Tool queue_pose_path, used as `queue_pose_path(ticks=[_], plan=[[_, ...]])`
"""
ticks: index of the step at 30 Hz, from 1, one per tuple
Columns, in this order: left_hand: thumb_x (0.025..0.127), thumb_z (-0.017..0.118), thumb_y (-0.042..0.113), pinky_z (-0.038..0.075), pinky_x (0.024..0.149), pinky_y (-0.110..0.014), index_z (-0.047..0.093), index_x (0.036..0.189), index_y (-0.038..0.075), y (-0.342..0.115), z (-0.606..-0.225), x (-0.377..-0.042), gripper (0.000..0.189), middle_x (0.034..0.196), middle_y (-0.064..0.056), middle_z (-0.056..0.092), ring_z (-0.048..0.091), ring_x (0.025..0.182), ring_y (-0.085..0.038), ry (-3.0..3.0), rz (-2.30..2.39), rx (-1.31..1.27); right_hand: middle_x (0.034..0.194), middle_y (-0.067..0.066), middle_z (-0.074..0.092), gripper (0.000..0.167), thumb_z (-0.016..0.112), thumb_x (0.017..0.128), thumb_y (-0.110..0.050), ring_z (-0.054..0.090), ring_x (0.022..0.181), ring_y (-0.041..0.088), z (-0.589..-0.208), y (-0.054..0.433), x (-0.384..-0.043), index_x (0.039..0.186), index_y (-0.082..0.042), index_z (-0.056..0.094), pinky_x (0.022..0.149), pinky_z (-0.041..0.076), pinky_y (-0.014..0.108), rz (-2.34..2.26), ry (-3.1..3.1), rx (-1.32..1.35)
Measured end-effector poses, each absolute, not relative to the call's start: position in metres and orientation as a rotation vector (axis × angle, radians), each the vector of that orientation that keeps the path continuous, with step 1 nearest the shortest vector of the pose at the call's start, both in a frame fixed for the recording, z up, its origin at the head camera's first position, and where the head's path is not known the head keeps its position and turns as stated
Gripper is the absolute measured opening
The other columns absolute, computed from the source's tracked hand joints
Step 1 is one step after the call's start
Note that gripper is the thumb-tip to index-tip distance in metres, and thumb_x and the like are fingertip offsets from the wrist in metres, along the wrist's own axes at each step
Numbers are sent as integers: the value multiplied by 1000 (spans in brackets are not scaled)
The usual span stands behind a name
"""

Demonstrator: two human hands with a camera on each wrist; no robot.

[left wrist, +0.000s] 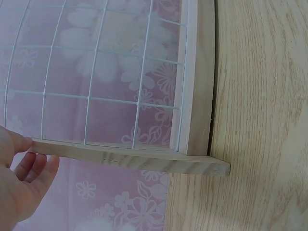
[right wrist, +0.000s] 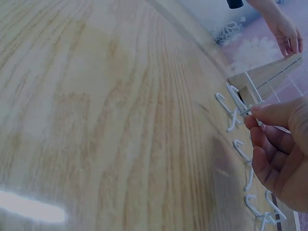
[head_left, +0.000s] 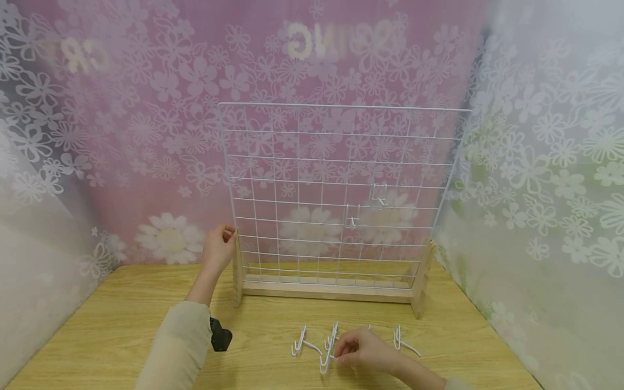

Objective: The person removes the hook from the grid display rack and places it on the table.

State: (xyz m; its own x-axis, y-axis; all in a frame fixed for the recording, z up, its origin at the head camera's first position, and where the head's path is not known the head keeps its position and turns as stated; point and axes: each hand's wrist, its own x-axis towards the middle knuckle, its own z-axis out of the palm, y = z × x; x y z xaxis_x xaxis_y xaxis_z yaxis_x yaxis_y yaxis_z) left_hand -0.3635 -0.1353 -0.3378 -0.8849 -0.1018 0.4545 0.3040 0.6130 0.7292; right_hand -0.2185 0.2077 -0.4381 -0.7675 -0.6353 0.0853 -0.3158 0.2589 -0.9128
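Note:
A white wire grid (head_left: 322, 173) stands upright in a wooden base (head_left: 326, 292), with two white hooks, one upper (head_left: 378, 197) and one lower (head_left: 353, 216), hanging on it. At the left wooden upright (left wrist: 130, 161), my left hand (head_left: 219, 249) grips the top end between thumb and fingers (left wrist: 45, 175). Down in front of the stand, my right hand (head_left: 365, 352) pinches a white wire hook (head_left: 329, 352) between thumb and forefinger. That hook points forward, away from the fingertips, in the right wrist view (right wrist: 236, 98).
More white hooks lie on the wooden table (head_left: 122, 325): one on the left (head_left: 303, 342), one on the right (head_left: 402, 341), others partly behind the right hand. A black device (head_left: 221, 336) sits at the left wrist. Flower-patterned curtains (head_left: 161, 162) enclose the back and sides.

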Motion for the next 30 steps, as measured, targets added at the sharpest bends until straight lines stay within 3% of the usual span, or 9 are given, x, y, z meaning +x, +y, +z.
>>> queue_pose_path(ticks=[11, 30], plan=[[91, 54, 7, 41, 62, -36, 58, 104, -2, -141, -337, -364, 16, 84, -17, 56, 51, 75, -28, -2378, -1185, -162, 80, 3, 64, 6, 67, 81, -2, 55, 71, 2, -452, 185, -215, 85, 2, 66, 64, 47, 20, -1503, 2262, -869], [90, 56, 6, 42, 57, -31, 59, 102, -1, -135, -340, -364, 15, 82, -15, 57, 52, 70, -26, -2365, -1201, -159, 70, 7, 61, 7, 63, 83, -1, 52, 64, -3, -461, 176, -211, 84, 6, 64, 58, 46, 19, -1504, 2215, -913]])
